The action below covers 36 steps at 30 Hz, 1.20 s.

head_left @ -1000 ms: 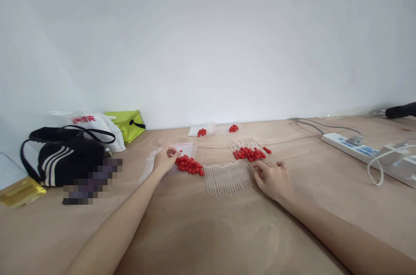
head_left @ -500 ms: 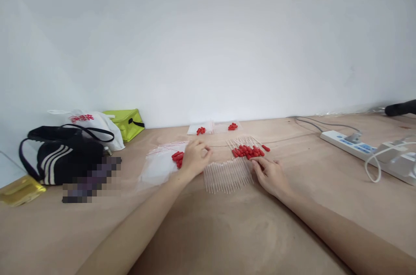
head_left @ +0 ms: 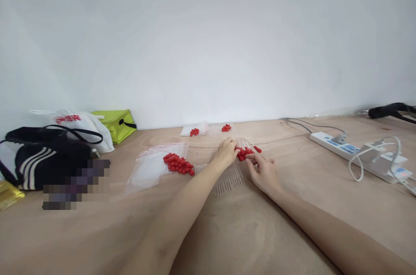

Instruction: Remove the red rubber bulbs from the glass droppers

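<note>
Wooden table point(head_left: 227, 240), contents listed left to right. At 9 o'clock, against the wall: black striped bag point(head_left: 39, 160), white plastic bag point(head_left: 81, 125), green pouch point(head_left: 117, 123), and a gold packet point(head_left: 8, 192) cut off by the picture edge. At 10 o'clock of the hands: clear zip bags point(head_left: 152, 164) lying flat, with a loose heap of red caps point(head_left: 178, 164) on their right end. Centre: a fan of thin clear tubes point(head_left: 227, 177) laid side by side; a second fan at 12 o'clock carries a smaller cluster of red caps point(head_left: 247, 151). Left hand point(head_left: 226, 153), fingers curled down onto that cluster, seemingly pinching something; what it has hold of cannot be made out. Right hand point(head_left: 264, 171), loosely open, fingertips resting at the cluster's near edge, nothing visibly gripped. At 12 o'clock by the wall: two small packets point(head_left: 208, 129) with a few red pieces inside. At 3 o'clock: white power strip point(head_left: 357, 153) with looped cable point(head_left: 357, 166). Risks, as judged: the left forearm crosses over the near tubes and could sweep them out of line; round caps may roll if nudged; light zip bags could slide. Open room: broad bare wood at 6 o'clock; the wall closes off 12 o'clock; cable limits reach rightward.
</note>
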{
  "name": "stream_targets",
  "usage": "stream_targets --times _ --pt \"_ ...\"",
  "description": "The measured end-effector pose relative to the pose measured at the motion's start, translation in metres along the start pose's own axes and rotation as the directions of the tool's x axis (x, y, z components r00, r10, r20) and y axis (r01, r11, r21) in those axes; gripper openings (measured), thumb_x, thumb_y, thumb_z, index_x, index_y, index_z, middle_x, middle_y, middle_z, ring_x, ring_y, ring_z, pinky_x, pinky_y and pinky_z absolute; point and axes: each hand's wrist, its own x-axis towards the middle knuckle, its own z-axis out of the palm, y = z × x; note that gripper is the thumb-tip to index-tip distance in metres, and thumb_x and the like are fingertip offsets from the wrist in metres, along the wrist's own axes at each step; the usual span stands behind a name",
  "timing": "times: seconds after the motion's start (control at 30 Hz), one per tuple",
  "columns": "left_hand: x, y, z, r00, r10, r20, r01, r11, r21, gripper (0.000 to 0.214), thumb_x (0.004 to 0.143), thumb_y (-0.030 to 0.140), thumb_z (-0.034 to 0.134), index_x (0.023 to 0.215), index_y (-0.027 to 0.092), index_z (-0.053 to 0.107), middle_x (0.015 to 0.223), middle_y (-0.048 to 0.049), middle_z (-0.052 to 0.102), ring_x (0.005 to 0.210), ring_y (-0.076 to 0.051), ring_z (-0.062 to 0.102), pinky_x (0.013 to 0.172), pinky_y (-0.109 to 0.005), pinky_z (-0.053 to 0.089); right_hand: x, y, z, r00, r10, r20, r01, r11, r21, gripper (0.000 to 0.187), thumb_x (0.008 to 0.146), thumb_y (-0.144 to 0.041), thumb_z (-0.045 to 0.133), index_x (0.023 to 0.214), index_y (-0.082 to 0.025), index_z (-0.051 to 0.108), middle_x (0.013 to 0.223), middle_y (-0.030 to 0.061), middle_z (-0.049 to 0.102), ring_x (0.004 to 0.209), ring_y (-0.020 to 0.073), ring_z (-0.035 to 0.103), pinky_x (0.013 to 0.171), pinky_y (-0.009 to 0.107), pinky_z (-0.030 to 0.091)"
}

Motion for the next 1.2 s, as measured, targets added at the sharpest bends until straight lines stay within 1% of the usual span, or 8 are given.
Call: stream_targets --times 0.13,0.23,0.43,0.6,0.77,0.93,1.1,1.2 --pt "-0.004 0.000 -0.006 0.999 -0.013 -0.037 0.011 1.000 -0.029 0.010 0.080 0.014 0.047 0.072 0.016 0.053 0.080 -0.0037 0.053 0.069 -0.015 0.053 0.064 -0.028 0.043 0.000 -0.001 -0.001 1.000 -0.025 -0.012 0.025 1.000 -0.005 0.020 0.080 -0.030 0.043 0.087 -0.021 0.060 0.071 -0.0004 0.065 0.067 0.0163 0.057 0.070 0.033 0.028" --pt "-0.019 -0.003 -0.022 0.995 -0.041 -0.095 0.035 0.997 -0.063 0.013 0.083 0.013 0.042 0.074 0.015 0.052 0.080 -0.0043 0.055 0.073 -0.015 0.053 0.069 -0.028 0.044 -0.001 0.000 0.000 0.997 -0.064 -0.038 0.064 0.998 0.005 0.019 0.080 -0.029 0.043 0.086 -0.021 0.060 0.073 0.0002 0.064 0.067 0.0155 0.056 0.070 0.033 0.029" --pt "-0.091 -0.027 -0.063 0.981 -0.089 -0.174 0.048 0.973 -0.225 0.010 0.083 0.017 0.044 0.083 0.017 0.054 0.081 -0.0027 0.060 0.076 -0.014 0.057 0.070 -0.027 0.046 -0.002 0.001 0.007 0.961 -0.247 -0.121 0.249 0.969 -0.003 0.031 0.079 -0.038 0.046 0.102 -0.020 0.057 0.102 0.0091 0.056 0.096 0.0216 0.051 0.075 0.035 0.036" --pt "-0.138 -0.039 -0.081 0.992 0.028 -0.122 -0.063 0.955 -0.290 0.009 0.082 0.016 0.045 0.085 0.018 0.054 0.090 -0.0048 0.061 0.085 -0.015 0.059 0.074 -0.028 0.047 -0.005 -0.011 0.002 0.873 -0.488 -0.004 0.484 0.867 -0.114 0.050 0.079 -0.046 0.047 0.123 -0.023 0.044 0.122 0.0094 0.047 0.111 0.0241 0.042 0.091 0.042 0.028" --pt "-0.143 -0.035 -0.082 0.985 0.139 -0.100 -0.161 0.948 -0.273 0.010 0.082 0.012 0.045 0.084 0.017 0.053 0.091 -0.0054 0.061 0.084 -0.013 0.059 0.074 -0.026 0.047 -0.012 -0.026 -0.001 0.761 -0.644 0.078 0.648 0.759 -0.067 0.032 0.081 -0.042 0.048 0.108 -0.027 0.057 0.101 0.0029 0.062 0.101 0.0208 0.047 0.096 0.046 0.015" --pt "-0.142 -0.032 -0.082 0.975 0.195 -0.105 -0.216 0.940 -0.263 0.011 0.082 0.012 0.044 0.086 0.016 0.053 0.092 -0.0068 0.061 0.086 -0.013 0.059 0.076 -0.027 0.048 -0.017 -0.033 0.004 0.733 -0.678 0.051 0.679 0.734 -0.009 0.019 0.084 -0.031 0.047 0.092 -0.026 0.063 0.061 -0.0027 0.059 0.071 0.0131 0.048 0.092 0.043 0.017" --pt "-0.141 -0.029 -0.079 0.966 0.240 -0.092 -0.254 0.948 -0.191 0.026 0.081 0.020 0.051 0.107 0.017 0.051 0.104 -0.0091 0.059 0.097 -0.016 0.056 0.084 -0.030 0.047 -0.018 -0.038 0.007 0.721 -0.692 0.037 0.691 0.722 0.047 0.019 0.084 -0.025 0.044 0.086 -0.024 0.063 0.056 -0.0034 0.055 0.065 0.0114 0.044 0.089 0.040 0.020" --pt "-0.139 -0.028 -0.075 0.945 0.306 -0.115 -0.320 0.938 -0.134 0.020 0.081 0.023 0.052 0.100 0.018 0.056 0.099 -0.0072 0.063 0.090 -0.016 0.058 0.079 -0.029 0.047 -0.019 -0.038 0.007 0.707 -0.706 0.031 0.702 0.707 0.087 0.018 0.083 -0.025 0.044 0.084 -0.023 0.063 0.055 -0.0036 0.054 0.064 0.0111 0.043 0.088 0.040 0.020"
